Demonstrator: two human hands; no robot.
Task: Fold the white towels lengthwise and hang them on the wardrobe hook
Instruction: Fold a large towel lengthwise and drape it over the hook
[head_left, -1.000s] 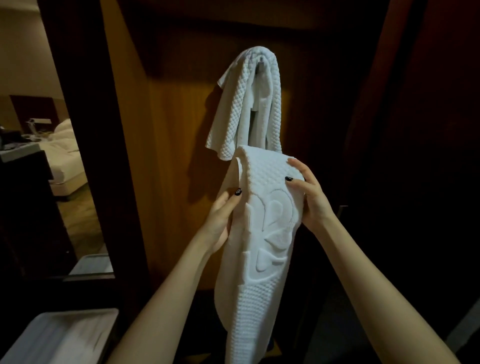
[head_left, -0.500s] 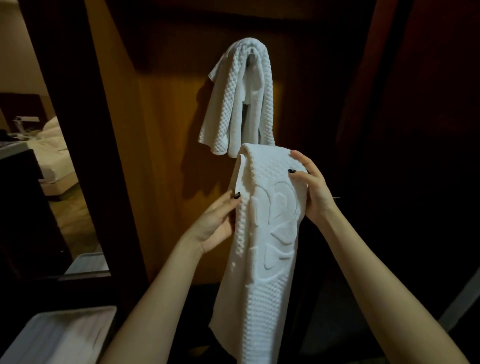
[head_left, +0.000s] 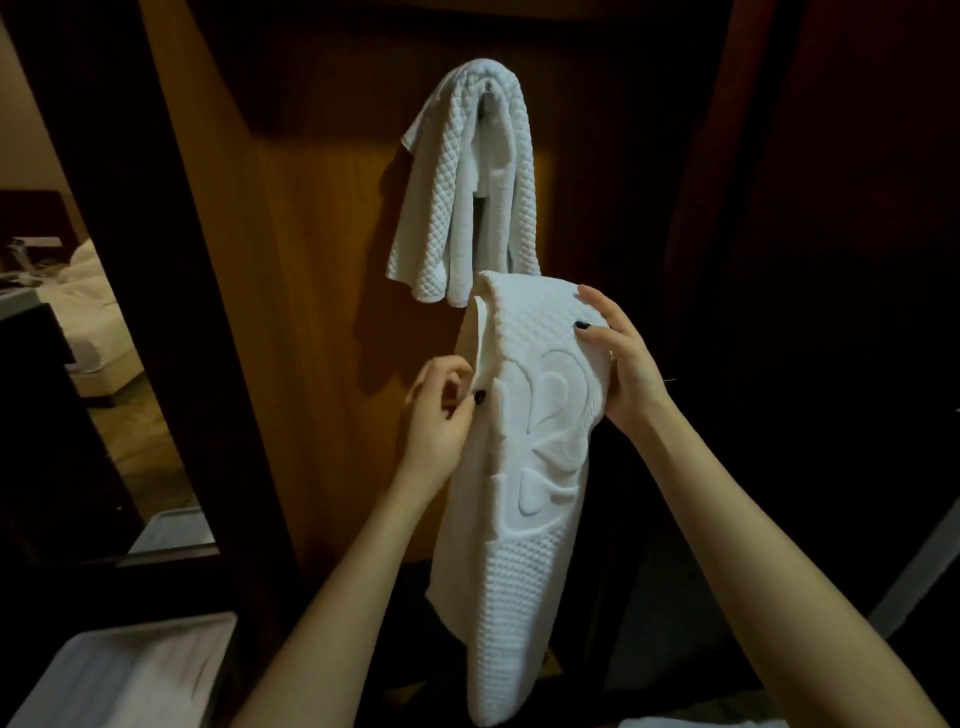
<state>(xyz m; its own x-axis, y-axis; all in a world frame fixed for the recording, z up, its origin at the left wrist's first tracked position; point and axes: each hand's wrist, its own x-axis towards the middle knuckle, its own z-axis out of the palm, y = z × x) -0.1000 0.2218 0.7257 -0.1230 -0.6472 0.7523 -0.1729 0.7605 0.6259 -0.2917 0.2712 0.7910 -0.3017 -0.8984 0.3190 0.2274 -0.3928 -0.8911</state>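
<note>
Folded towel (head_left: 524, 467), pinched edgewise by left hand (head_left: 441, 415) and right hand (head_left: 626, 371), may knock hung towel (head_left: 462, 208) down when raised.

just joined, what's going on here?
A person is hanging towels in a wardrobe. Both hands hold up a folded towel: the left hand pinches its left edge and the right hand grips its upper right edge. Above it, a second towel already hangs over the hook on the wooden panel. The folded towel is just below that one and not yet on the hook.
</note>
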